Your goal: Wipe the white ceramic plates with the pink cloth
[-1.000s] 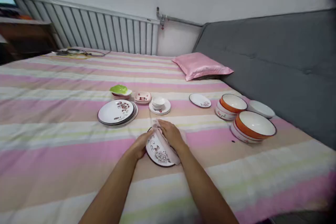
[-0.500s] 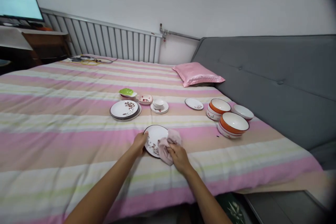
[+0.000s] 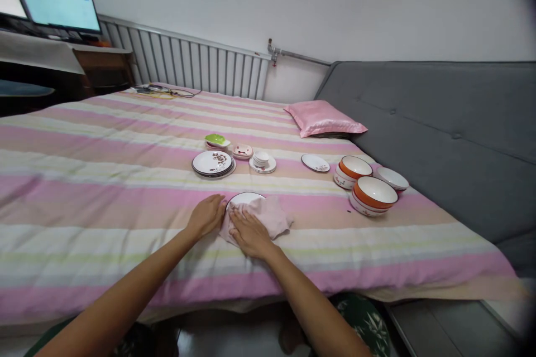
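Note:
A white plate with a dark rim [image 3: 247, 196] lies on the bed in front of me, mostly covered by a pale pink cloth [image 3: 274, 217]. My right hand [image 3: 250, 232] rests flat on the cloth over the plate, fingers stretched out. At the plate's left edge is my left hand [image 3: 206, 216], its fingers extended along the rim and the cloth's edge; its thumb is hidden. Beyond the hands stand a stack of flower-patterned plates [image 3: 213, 162], a green leaf-shaped dish [image 3: 215, 139], a pink dish [image 3: 242, 150] and small white dishes [image 3: 261, 158] on saucers.
To the right are a single patterned plate [image 3: 315, 163], orange-and-white bowls [image 3: 376, 193] in stacks and a white bowl [image 3: 391, 177]. A pink pillow [image 3: 324, 118] lies near the grey headboard [image 3: 427, 122]. Cables [image 3: 167, 91] lie at the bed's far edge, before a radiator [image 3: 196, 61].
The cloth, bunched in my right hand before, is now spread across the plate with that hand flat on it. My left hand has let go of the plate's rim. The view has shifted left.

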`<state>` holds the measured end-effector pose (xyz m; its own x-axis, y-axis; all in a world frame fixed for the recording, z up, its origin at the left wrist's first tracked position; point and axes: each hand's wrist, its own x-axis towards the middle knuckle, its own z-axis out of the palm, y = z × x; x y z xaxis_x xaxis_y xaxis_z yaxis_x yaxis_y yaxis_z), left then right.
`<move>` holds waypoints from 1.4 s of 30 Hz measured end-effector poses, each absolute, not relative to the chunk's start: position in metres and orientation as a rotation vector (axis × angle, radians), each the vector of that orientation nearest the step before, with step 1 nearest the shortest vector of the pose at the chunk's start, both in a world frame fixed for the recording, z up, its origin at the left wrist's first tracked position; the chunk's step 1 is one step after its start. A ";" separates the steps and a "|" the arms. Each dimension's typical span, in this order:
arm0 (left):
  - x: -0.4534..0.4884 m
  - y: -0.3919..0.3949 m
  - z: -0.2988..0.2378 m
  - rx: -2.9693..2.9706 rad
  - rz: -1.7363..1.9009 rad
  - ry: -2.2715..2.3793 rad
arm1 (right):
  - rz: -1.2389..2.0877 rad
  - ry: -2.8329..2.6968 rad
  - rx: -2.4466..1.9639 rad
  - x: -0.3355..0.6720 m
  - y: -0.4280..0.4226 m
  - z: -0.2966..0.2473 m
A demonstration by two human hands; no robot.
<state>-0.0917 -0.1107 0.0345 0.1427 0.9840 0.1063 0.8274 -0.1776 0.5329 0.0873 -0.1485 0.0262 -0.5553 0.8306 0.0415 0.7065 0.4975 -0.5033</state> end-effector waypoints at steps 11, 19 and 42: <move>-0.099 -0.111 -0.010 2.405 0.497 1.724 | 0.426 -2.551 -1.523 0.066 -0.093 0.007; -0.096 -0.115 -0.008 2.483 0.454 1.688 | 0.340 -2.483 -1.645 0.074 -0.062 -0.001; -0.094 -0.118 -0.005 2.464 0.451 1.713 | 0.481 -2.133 -1.760 0.142 -0.144 0.005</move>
<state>-0.0939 -0.1176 -0.0050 0.3208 0.9297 0.1807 0.8980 -0.3592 0.2539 0.1420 -0.1440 0.0052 -0.1798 0.9828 0.0409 0.8703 0.1783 -0.4591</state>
